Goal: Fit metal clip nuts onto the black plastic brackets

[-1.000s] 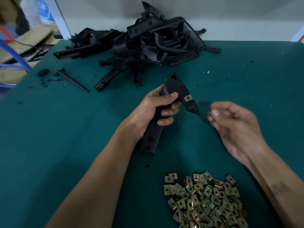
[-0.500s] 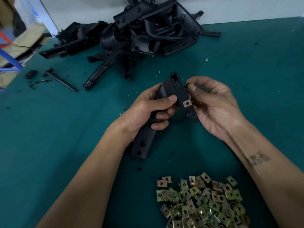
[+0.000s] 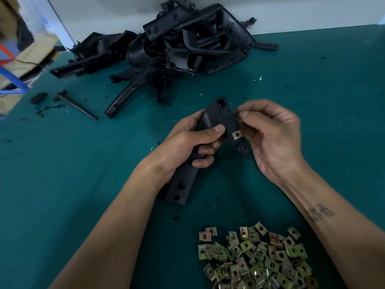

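My left hand (image 3: 187, 147) grips a long black plastic bracket (image 3: 183, 184) around its middle and holds it tilted above the green table. One brass-coloured clip nut (image 3: 236, 134) sits fitted on the bracket's right edge. My right hand (image 3: 273, 138) is at the bracket's upper right edge. Its thumb and forefinger pinch a small piece there, seemingly a clip nut, which the fingertips mostly hide. A pile of several loose clip nuts (image 3: 256, 259) lies on the table near me, between my forearms.
A heap of black plastic brackets (image 3: 177, 44) lies at the back of the green table (image 3: 62, 184). A thin black strip (image 3: 77, 105) and small black scraps lie at the left. Cardboard boxes (image 3: 25, 55) and a blue frame stand beyond the left edge.
My right hand has come in from the right to the bracket's upper right edge and pinches there. My left hand keeps its hold on the bracket.
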A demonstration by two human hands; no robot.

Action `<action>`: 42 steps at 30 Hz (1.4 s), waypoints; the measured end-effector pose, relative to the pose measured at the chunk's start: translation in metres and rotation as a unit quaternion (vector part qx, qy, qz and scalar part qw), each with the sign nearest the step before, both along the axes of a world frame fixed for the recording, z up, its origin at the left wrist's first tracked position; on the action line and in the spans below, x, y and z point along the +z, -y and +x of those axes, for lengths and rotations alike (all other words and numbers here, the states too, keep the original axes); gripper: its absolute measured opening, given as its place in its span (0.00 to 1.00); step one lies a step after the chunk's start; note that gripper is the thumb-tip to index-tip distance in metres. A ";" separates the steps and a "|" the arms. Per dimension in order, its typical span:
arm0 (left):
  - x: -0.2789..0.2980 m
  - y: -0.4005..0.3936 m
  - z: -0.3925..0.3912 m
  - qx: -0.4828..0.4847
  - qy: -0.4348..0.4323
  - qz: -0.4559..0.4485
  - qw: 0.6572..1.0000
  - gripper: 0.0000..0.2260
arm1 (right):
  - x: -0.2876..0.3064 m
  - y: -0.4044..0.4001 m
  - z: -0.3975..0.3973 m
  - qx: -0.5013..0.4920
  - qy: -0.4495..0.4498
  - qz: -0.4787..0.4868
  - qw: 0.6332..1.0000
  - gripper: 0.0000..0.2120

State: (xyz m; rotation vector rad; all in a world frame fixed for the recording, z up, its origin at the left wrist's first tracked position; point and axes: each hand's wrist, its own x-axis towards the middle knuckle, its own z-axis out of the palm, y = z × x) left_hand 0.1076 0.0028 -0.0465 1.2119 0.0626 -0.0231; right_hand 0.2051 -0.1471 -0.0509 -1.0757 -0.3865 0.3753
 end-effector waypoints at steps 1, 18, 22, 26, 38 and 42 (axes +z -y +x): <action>0.000 0.000 0.000 0.000 -0.001 0.000 1.000 0.07 | 0.000 0.000 0.000 -0.018 0.007 -0.011 1.000 0.10; 0.008 -0.012 -0.005 0.005 -0.003 -0.145 0.989 0.05 | -0.002 0.040 0.025 -0.090 0.331 -0.515 0.785 0.17; 0.008 -0.008 -0.005 -0.024 -0.010 -0.110 0.994 0.05 | 0.000 0.053 0.025 -0.066 0.350 -0.511 0.782 0.10; 0.007 -0.008 -0.004 -0.038 -0.011 -0.105 0.994 0.05 | -0.002 0.050 0.022 -0.058 0.344 -0.486 0.801 0.09; 0.004 0.000 -0.005 -0.072 0.003 -0.012 0.997 0.05 | 0.013 0.016 -0.021 0.010 0.024 -0.038 0.999 0.11; 0.004 0.002 -0.004 -0.059 0.006 0.016 0.998 0.04 | 0.015 0.012 -0.028 -0.023 -0.028 -0.032 0.999 0.05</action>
